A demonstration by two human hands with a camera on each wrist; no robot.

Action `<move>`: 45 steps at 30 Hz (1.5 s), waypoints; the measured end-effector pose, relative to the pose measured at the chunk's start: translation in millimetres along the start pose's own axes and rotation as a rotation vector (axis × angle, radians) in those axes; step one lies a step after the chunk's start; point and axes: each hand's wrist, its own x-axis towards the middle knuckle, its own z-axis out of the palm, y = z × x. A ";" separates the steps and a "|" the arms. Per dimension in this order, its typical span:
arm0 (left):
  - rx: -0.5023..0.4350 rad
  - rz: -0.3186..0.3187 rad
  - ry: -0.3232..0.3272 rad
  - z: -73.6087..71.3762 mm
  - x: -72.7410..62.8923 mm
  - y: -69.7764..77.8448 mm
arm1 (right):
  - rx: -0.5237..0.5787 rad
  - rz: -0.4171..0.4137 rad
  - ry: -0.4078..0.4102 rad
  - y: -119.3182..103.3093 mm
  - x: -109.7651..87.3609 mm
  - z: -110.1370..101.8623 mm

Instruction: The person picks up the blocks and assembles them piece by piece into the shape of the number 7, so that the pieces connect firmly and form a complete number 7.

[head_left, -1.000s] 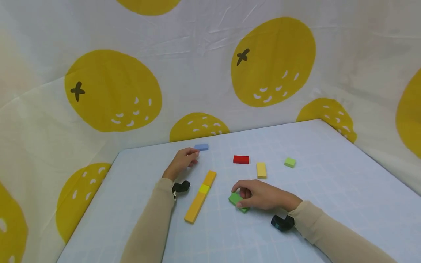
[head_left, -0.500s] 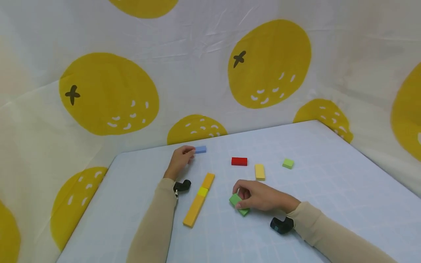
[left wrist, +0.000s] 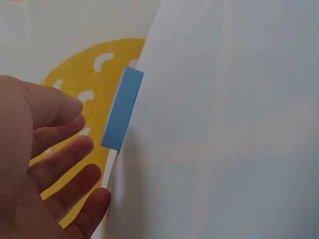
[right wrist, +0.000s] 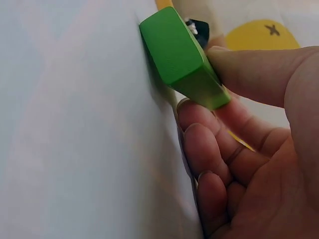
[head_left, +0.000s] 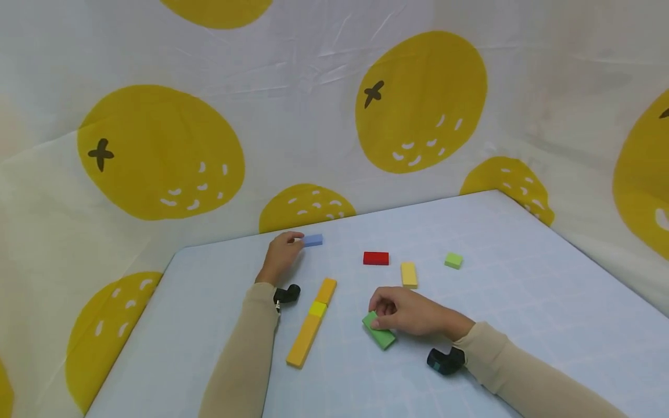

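The bench (head_left: 522, 278) presented a flat, pale blue surface marked with faint, lighter crossing lines. A blue block (head_left: 313, 240) lay near the far edge, left of center. A red block (head_left: 376, 258) lay to its right and nearer the front, followed by a pale yellow block (head_left: 409, 275) and, farther right, a small lime block (head_left: 453, 260). These units were mutually separated. Left of center, a long orange block (head_left: 302, 345), a bright yellow block (head_left: 317, 309) and a short orange block (head_left: 327, 290) formed one diagonal row, end to end. A green block (head_left: 384, 338) was positioned at the surface, right of this row; its full contact could not be verified.
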 end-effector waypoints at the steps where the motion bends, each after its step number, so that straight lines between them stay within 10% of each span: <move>1: 0.005 0.002 -0.006 0.7 1.0 0.5 | 0.003 0.002 0.002 0.5 0.1 -0.1; 28: 0.071 0.092 -0.097 4.9 13.1 -3.1 | 0.098 0.088 0.069 -1.2 3.1 -4.5; 45: 0.118 0.110 -0.113 -1.7 12.8 -7.5 | 0.171 0.173 0.245 -10.5 47.1 -18.4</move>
